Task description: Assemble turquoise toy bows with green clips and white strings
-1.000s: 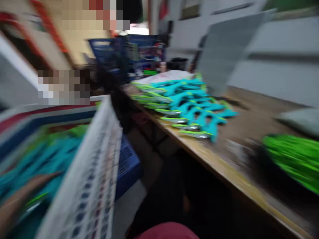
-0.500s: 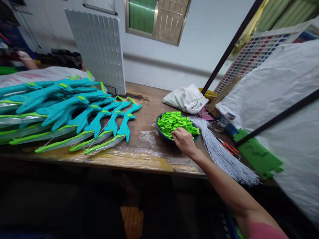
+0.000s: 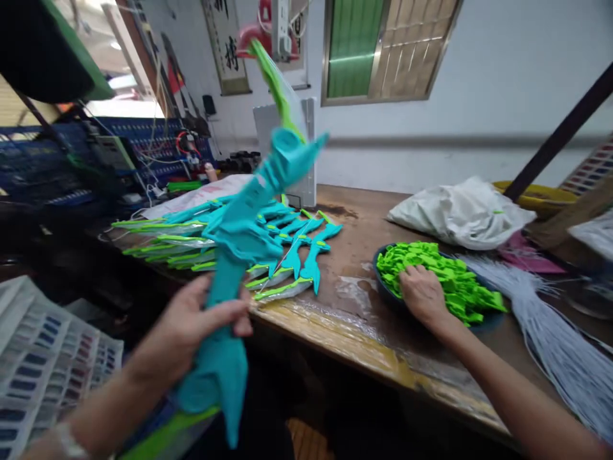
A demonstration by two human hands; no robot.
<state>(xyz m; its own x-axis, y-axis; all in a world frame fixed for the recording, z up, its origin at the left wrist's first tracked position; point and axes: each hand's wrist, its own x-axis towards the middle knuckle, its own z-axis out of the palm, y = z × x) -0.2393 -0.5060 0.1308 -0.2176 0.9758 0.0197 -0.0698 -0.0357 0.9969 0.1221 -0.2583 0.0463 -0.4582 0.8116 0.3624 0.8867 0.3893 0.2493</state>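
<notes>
A worn wooden surface (image 3: pixel 364 223) under a white wall with a shuttered window.
Head view: the left hand (image 3: pixel 191 322) grips a teal toy bow (image 3: pixel 239 255) upright before the surface's near edge, beside a pile of bows (image 3: pixel 215 233). The right hand (image 3: pixel 424 294) rests fingers down on green plastic pieces (image 3: pixel 450 275) in a dark bowl (image 3: pixel 383 291); grey cords (image 3: pixel 541 319) lie toward the right edge.

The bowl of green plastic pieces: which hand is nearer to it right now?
Right. The right hand rests on the green pieces in the bowl. The left hand is off the table edge, gripping a teal toy bow.
</notes>
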